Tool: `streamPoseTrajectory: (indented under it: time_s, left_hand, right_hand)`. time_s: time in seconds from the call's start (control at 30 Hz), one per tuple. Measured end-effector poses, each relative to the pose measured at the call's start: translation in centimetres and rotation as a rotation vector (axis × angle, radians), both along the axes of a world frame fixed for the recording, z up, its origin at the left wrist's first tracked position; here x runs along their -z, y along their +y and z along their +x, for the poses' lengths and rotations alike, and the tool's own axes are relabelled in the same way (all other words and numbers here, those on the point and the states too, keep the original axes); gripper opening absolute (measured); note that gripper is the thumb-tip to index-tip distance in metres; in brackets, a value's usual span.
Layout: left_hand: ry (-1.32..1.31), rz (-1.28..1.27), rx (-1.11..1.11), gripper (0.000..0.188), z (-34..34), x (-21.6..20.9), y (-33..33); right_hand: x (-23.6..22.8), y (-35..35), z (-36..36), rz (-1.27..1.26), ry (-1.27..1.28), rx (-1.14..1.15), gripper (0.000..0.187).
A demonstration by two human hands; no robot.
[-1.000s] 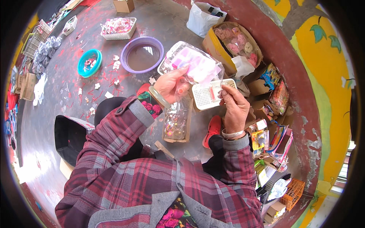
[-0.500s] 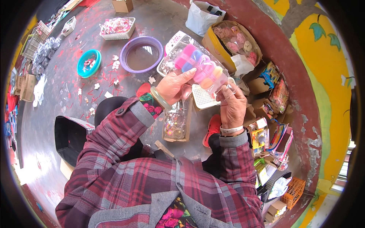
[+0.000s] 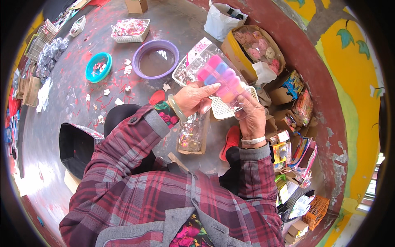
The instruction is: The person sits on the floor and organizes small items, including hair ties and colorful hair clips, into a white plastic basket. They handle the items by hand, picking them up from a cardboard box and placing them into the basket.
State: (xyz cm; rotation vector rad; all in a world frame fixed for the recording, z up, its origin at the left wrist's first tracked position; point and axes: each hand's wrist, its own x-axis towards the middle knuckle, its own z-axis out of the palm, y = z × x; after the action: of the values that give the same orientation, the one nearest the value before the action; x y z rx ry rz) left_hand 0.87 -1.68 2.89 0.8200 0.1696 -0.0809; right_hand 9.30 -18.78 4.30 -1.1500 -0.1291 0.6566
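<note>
Between my two hands is a clear plastic packet holding soft-looking pink, blue, purple and peach rounded pieces in rows. My left hand pinches its near left side, thumb on top of the plastic. At the lower right corner, the fingers of my right hand are closed on the packet. Just beneath it, partly covered, are a white perforated basket and a white tray of small items. Below my left hand sits a cardboard box of small rings or trinkets in clear wrap.
A purple basin, a teal bowl and a white basket of wrapped items stand on the floor ahead. Boxes of goods, including a yellow-sided carton, line the wall at right. A black bin-like container is at my left.
The packet has shifted slightly down and to the right, and its colourful pieces sit at a slightly different angle. Both hands still grip it.
</note>
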Motion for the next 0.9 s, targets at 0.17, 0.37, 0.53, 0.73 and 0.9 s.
streamPoseTrajectory:
  time_s: [0.17, 0.37, 0.53, 0.73, 0.9]
  left_hand:
    - [0.016, -0.040, -0.107, 0.030, 0.3, 0.2, 0.8]
    - [-0.039, 0.063, -0.311, 0.029, 0.3, -0.2, 2.8]
    - [-0.054, 0.019, -0.385, 0.027, -1.0, -1.0, 4.9]
    - [-0.016, 0.002, -0.398, 0.031, -2.4, -1.0, 4.8]
    - [-0.034, 0.053, -0.378, 0.026, -3.0, 0.2, 3.6]
  right_hand:
    - [0.4, -0.4, 0.2, -0.056, -0.089, 0.000, 0.022]
    - [1.1, -1.4, 1.2, -0.179, -0.176, 0.009, 0.019]
    - [0.8, -1.9, 1.8, -0.166, -0.152, 0.043, 0.018]
    - [1.4, -1.8, 1.4, -0.071, -0.049, -0.063, 0.021]
    - [2.4, -1.0, 0.5, -0.002, 0.050, -0.090, 0.023]
